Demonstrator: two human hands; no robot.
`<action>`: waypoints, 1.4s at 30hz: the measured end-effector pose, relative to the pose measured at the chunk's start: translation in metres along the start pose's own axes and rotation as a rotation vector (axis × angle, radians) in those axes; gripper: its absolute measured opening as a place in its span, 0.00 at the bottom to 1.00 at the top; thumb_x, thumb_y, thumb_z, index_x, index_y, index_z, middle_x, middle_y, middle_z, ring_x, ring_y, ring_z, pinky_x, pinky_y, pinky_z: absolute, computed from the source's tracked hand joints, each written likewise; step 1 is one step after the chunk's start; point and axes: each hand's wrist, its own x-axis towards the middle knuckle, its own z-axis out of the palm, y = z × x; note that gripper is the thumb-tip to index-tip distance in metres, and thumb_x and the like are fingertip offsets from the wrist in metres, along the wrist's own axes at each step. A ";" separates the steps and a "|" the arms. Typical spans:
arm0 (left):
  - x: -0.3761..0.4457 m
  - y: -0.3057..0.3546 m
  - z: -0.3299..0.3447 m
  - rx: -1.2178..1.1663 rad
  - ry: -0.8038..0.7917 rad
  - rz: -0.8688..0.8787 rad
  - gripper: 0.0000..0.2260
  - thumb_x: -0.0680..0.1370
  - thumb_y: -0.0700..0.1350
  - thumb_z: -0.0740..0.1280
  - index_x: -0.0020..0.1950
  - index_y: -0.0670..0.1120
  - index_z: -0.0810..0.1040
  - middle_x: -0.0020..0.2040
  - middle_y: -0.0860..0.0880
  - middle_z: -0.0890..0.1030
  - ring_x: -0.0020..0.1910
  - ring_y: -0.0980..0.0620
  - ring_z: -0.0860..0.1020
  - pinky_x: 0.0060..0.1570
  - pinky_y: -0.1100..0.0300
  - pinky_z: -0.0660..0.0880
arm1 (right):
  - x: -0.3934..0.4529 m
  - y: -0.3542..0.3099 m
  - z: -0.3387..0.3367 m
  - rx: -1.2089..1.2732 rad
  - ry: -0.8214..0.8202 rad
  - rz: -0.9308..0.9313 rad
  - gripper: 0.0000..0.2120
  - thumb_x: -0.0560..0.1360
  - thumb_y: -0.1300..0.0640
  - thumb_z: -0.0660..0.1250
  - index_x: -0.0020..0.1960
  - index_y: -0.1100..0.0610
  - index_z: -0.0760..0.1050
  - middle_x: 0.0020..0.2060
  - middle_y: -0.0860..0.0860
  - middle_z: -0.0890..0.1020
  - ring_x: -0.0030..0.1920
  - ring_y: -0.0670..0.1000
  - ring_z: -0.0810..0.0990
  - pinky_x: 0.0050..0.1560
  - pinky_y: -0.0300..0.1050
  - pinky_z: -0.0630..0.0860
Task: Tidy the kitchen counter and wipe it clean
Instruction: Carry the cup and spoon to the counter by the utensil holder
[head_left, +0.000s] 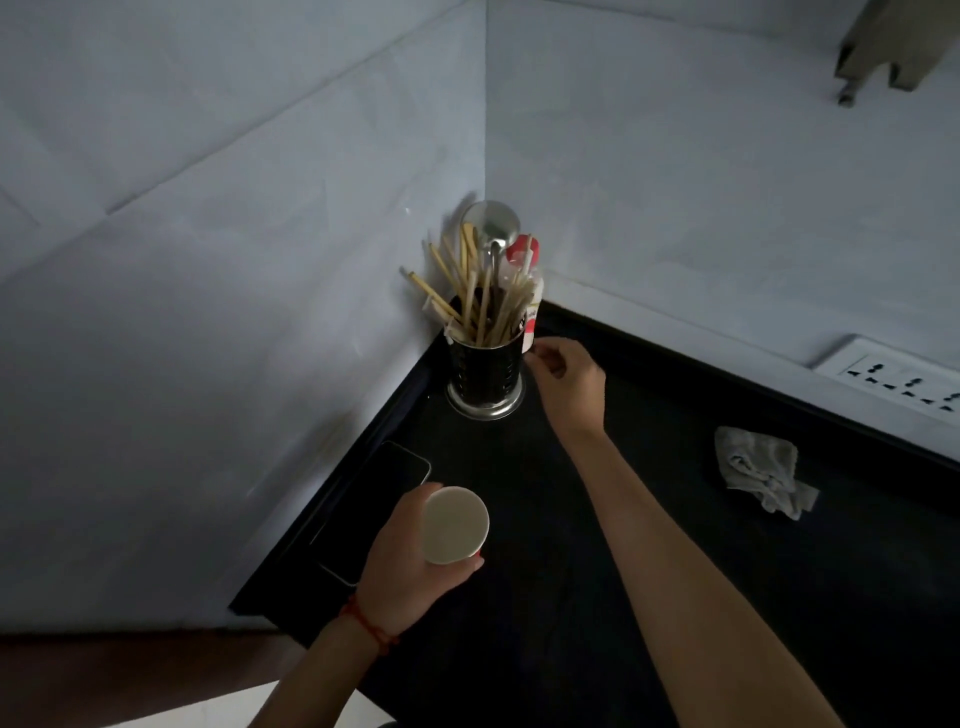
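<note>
Gripping a paper cup, left hand nears the counter edge.

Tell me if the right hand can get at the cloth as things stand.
Probably yes. The right hand is up by the utensil holder and seems to hold nothing; the cloth lies on open counter with nothing between.

Dim overall, cool bluish cast. Black counter nearly swallows detail; phone at 7 o'clock barely separates from it. Walls evenly lit, soft shadows in corner. Wide-angle bending toward the edges. Slight softness, mild noise, no glare.
</note>
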 end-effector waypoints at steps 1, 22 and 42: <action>0.002 0.001 0.002 -0.003 -0.007 -0.007 0.37 0.59 0.61 0.72 0.65 0.52 0.66 0.59 0.56 0.72 0.57 0.59 0.74 0.52 0.69 0.70 | -0.007 0.010 -0.004 -0.040 -0.003 0.016 0.12 0.73 0.57 0.67 0.56 0.57 0.76 0.50 0.53 0.80 0.50 0.48 0.79 0.54 0.44 0.77; 0.163 0.079 0.102 0.035 0.016 0.125 0.34 0.64 0.46 0.77 0.67 0.44 0.66 0.62 0.45 0.70 0.61 0.51 0.70 0.56 0.62 0.69 | -0.089 0.140 -0.038 -0.744 -0.123 0.243 0.25 0.75 0.46 0.60 0.69 0.57 0.67 0.72 0.56 0.65 0.73 0.56 0.61 0.72 0.52 0.52; 0.253 0.099 0.136 0.059 0.022 0.068 0.46 0.65 0.44 0.77 0.74 0.42 0.53 0.68 0.41 0.66 0.68 0.45 0.66 0.65 0.55 0.65 | -0.085 0.142 -0.036 -0.853 -0.133 0.268 0.25 0.73 0.43 0.53 0.63 0.55 0.73 0.66 0.55 0.74 0.67 0.56 0.71 0.67 0.52 0.62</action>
